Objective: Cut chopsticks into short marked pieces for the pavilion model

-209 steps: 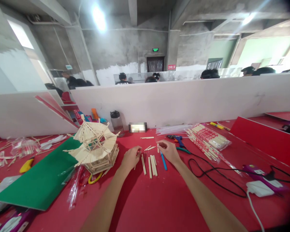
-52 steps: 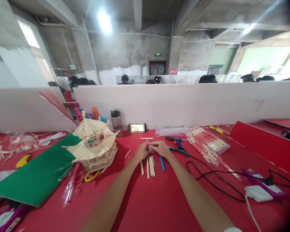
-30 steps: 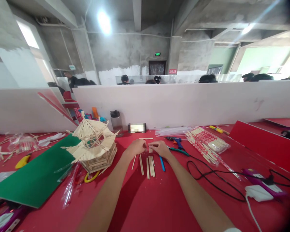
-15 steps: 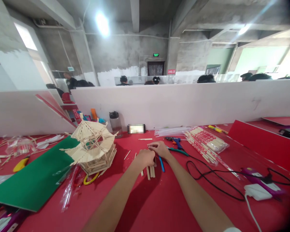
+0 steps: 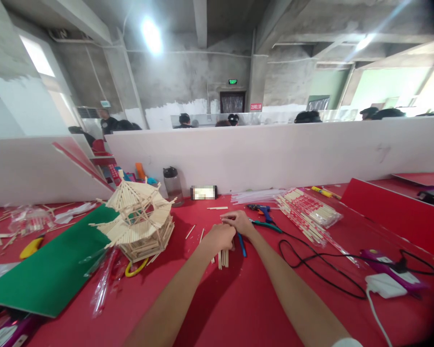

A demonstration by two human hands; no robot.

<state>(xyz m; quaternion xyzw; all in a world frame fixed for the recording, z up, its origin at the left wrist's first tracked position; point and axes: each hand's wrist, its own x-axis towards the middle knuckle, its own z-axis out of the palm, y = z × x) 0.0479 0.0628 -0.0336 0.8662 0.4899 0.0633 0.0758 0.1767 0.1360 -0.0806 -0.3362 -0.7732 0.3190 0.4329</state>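
Note:
My left hand (image 5: 221, 237) is curled over a small row of pale wooden sticks (image 5: 223, 259), whose lower ends show below the fist. Just right of it, my right hand (image 5: 239, 223) reaches in with bent fingers at the upper end of the sticks. Its fingertips look closed there, but my left hand partly hides what they grip. Beside the hands lies a blue pen-like tool (image 5: 242, 246). To the left stands a pagoda model (image 5: 141, 219) built from wooden sticks, with layered roofs.
Green-handled pliers (image 5: 267, 225) and a blue glue gun (image 5: 264, 211) lie right, with a looping black cable (image 5: 311, 274). Beyond are packed sticks (image 5: 307, 214). A green board (image 5: 54, 262), bottle (image 5: 172, 185) and phone (image 5: 204, 193) are around. A white partition (image 5: 260, 154) stands behind.
My left hand has shifted slightly right, closer to my right hand. The lower ends of the sticks have moved a little left and sit closer together.

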